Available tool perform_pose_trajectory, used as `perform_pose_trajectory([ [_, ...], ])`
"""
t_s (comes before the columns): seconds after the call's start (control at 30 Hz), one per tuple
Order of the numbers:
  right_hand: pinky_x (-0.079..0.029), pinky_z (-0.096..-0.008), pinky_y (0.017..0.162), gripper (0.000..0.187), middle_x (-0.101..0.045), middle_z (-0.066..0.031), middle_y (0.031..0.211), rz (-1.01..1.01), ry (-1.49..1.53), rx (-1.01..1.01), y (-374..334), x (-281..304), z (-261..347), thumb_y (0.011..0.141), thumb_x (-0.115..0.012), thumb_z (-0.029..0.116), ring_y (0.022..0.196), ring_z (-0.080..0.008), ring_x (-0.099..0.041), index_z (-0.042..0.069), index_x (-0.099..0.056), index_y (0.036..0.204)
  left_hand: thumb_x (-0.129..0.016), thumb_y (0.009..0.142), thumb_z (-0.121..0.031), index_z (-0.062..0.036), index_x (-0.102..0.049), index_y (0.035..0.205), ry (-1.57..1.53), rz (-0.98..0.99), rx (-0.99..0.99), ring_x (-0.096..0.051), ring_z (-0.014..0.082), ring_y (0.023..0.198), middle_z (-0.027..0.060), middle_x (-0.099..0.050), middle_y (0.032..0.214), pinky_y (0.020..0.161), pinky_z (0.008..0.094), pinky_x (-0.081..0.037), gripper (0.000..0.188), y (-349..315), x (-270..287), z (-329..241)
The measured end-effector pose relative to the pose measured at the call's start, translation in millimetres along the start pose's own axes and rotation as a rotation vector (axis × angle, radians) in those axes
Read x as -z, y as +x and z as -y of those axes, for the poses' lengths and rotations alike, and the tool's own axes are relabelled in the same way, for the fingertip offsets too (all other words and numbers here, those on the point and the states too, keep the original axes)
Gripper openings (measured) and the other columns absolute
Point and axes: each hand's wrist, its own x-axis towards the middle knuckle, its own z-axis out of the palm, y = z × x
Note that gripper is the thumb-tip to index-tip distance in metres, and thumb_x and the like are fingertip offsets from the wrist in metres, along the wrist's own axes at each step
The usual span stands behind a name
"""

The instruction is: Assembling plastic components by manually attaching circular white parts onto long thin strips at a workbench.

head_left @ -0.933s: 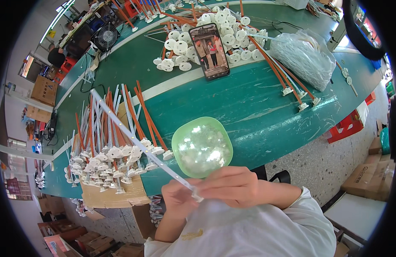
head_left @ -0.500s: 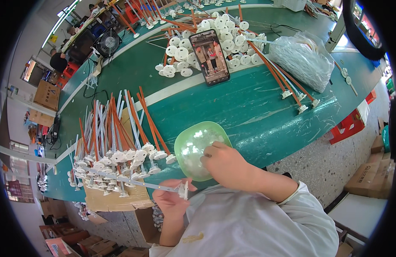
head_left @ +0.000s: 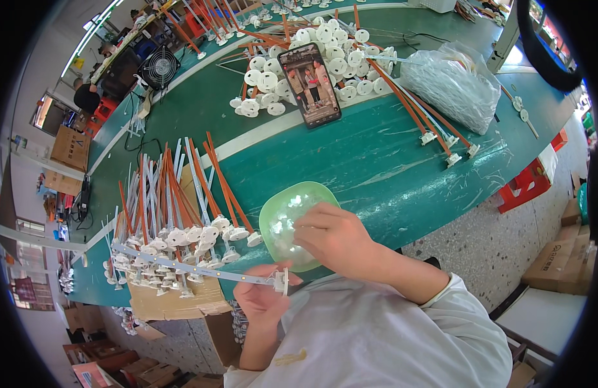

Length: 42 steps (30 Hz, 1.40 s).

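My left hand [head_left: 261,299], low in the middle, pinches an LED strip [head_left: 202,269] near its end. A white round end cap [head_left: 281,282] is on that end, beside the fingertips. The strip stretches left over a heap of similar capped strips. Just right of it, a light green bowl [head_left: 268,227] holds small, shiny, clear pieces [head_left: 292,216]. My right hand [head_left: 336,238] reaches over the bowl's right side with its fingers bent together and down among the pieces. Its fingertips are partly hidden, and whatever they grip cannot be made out.
White-capped orange and grey strips [head_left: 176,239] lie on cardboard [head_left: 176,301] at the left. Behind the bowl, a phone [head_left: 310,87] leans against another pile of white caps [head_left: 266,82]. A clear plastic bag [head_left: 451,87] and a few strips [head_left: 428,119] are at the right.
The view has shifted slightly. My right hand's fingers have moved a little within the bowl. My left hand still holds the LED strip, in nearly the same place.
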Motion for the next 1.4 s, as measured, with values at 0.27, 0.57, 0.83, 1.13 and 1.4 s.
perform_pose_trajectory([
  [0.27,-0.052,-0.0257,0.057,0.008,-0.068,-0.008,0.079,-0.159,0.34,-0.145,-6,7,14,0.08,-0.071,0.001,0.066,-0.0189,-0.066,0.004,-0.071,0.088,-0.078,0.073,-0.007,0.0025,-0.052,0.119,0.095,-0.028,-0.087,-0.063,0.0317,0.105,0.0262,-0.061,0.118,0.09,0.042,-0.051,0.054,0,-1,4],
  [0.57,-0.056,-0.0237,0.065,0.009,-0.07,-0.0091,0.084,-0.198,1.157,-0.794,-7,9,19,0.09,-0.063,-0.003,0.073,-0.012,-0.068,-0.005,-0.068,0.097,-0.077,0.076,-0.009,0.0012,-0.049,0.122,0.108,0.013,-0.077,-0.062,0.0307,0.108,0.0244,-0.06,0.121,0.091,0.041,-0.05,0.055,-1,3,9],
  [0.83,-0.054,-0.025,0.055,0.012,-0.07,-0.0091,0.074,-0.053,0.587,-0.17,-13,15,42,0.081,-0.069,-0.004,0.063,-0.0162,-0.069,0.0,-0.069,0.092,-0.08,0.073,-0.003,0.0045,-0.046,0.134,-0.015,-0.106,-0.058,-0.057,0.0313,0.12,0.0218,-0.057,0.13,0.106,0.0504,-0.043,0.071,-3,-3,12],
  [1.13,-0.053,-0.0302,0.054,0.02,-0.068,-0.0103,0.078,-0.083,0.389,0.032,-17,13,42,0.075,-0.069,-0.006,0.064,-0.0228,-0.067,0.001,-0.069,0.094,-0.084,0.07,-0.006,0.0101,-0.056,0.124,0.191,-0.078,-0.02,-0.063,0.0275,0.109,0.0203,-0.063,0.119,0.1,0.0464,-0.048,0.063,3,-5,5],
  [1.4,-0.052,-0.0325,0.056,0.027,-0.067,-0.0117,0.084,-0.052,0.587,0.056,-26,16,41,0.073,-0.067,-0.008,0.066,-0.0251,-0.064,0.0,-0.069,0.099,-0.084,0.069,-0.006,0.0068,-0.053,0.123,0.129,0.048,0.01,-0.065,0.0319,0.106,0.023,-0.062,0.119,0.094,0.0443,-0.052,0.064,-6,9,2],
])
